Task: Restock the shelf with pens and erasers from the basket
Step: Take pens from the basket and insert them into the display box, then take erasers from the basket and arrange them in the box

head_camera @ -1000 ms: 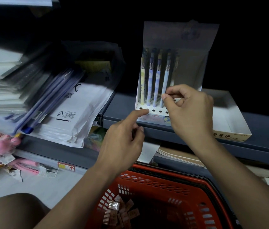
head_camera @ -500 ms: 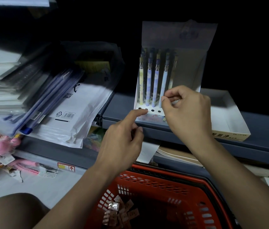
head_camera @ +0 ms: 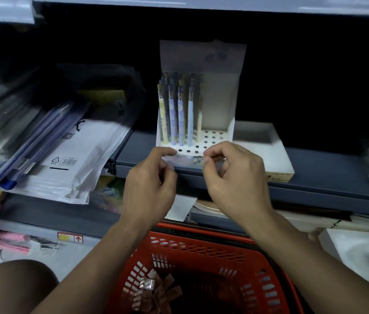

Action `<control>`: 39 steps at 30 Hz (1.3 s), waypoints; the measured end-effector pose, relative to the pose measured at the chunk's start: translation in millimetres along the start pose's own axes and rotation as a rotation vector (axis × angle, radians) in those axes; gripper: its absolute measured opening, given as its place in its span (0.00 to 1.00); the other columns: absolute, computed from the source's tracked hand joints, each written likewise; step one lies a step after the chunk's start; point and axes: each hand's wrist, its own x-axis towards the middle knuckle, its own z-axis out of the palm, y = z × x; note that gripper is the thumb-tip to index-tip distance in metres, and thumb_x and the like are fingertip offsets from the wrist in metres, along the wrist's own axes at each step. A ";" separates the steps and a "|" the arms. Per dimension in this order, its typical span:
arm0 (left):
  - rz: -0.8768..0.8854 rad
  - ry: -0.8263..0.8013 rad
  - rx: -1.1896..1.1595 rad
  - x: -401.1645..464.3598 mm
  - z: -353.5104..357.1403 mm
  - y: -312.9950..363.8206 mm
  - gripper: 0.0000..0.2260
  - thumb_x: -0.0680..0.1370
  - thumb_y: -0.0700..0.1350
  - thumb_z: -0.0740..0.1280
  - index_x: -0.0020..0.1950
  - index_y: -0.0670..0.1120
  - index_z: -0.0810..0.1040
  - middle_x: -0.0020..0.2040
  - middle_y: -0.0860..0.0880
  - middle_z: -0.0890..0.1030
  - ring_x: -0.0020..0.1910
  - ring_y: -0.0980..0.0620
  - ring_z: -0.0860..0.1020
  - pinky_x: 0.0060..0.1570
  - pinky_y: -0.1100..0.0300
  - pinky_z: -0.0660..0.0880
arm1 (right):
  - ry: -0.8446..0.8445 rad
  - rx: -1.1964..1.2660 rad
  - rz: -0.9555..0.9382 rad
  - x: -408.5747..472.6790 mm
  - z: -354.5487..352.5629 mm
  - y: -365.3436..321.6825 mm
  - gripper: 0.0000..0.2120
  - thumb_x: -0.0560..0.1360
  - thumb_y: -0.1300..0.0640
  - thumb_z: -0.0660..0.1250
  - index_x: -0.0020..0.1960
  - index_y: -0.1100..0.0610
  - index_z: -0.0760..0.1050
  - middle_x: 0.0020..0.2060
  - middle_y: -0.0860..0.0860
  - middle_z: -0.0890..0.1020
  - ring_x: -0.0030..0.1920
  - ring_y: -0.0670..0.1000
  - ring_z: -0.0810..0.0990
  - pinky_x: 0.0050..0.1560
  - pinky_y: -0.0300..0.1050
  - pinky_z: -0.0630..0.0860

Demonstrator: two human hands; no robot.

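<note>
Left hand (head_camera: 150, 184): fingers curled, index tip touching front left edge of pen display box (head_camera: 218, 103); nothing visibly held. Right hand (head_camera: 235, 177): fingers curled in front of box's front right edge, thumb and forefinger close together; whether anything is pinched cannot be told. Pens (head_camera: 180, 112): upright in left part of box, tips in holes of perforated base; holes at right unfilled. Box: standing at front of grey shelf (head_camera: 314, 175), tall card back upright. Low white open carton (head_camera: 274, 155): just beside box, at right. Red plastic basket (head_camera: 201, 252): below both hands, small wrapped erasers (head_camera: 154, 293) lying inside. Stack of plastic-wrapped stationery packs (head_camera: 61, 152): at left of shelf, overhanging its edge. Pink packaged items (head_camera: 4, 243): lower left, blurred.
</note>
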 end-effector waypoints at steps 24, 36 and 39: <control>0.300 -0.318 0.340 -47.9 3.9 32.1 0.08 0.76 0.47 0.63 0.49 0.52 0.82 0.43 0.56 0.83 0.36 0.50 0.79 0.35 0.52 0.78 | -0.244 -0.225 0.178 -97.2 -81.9 59.6 0.04 0.77 0.55 0.67 0.47 0.49 0.80 0.43 0.43 0.83 0.45 0.48 0.81 0.44 0.48 0.79; 0.143 -0.779 0.521 -94.8 25.6 23.4 0.07 0.80 0.49 0.63 0.52 0.54 0.81 0.46 0.49 0.86 0.44 0.45 0.83 0.39 0.55 0.74 | -0.633 -0.389 0.267 -150.5 -76.7 80.8 0.07 0.77 0.51 0.62 0.43 0.47 0.79 0.41 0.47 0.83 0.42 0.53 0.83 0.40 0.48 0.80; 0.117 -0.839 0.498 -104.1 42.2 17.5 0.07 0.79 0.49 0.64 0.51 0.54 0.81 0.46 0.50 0.85 0.44 0.45 0.83 0.41 0.55 0.75 | -0.686 -0.413 0.279 -156.0 -71.7 87.4 0.08 0.78 0.50 0.62 0.45 0.47 0.79 0.41 0.48 0.83 0.42 0.54 0.83 0.40 0.48 0.79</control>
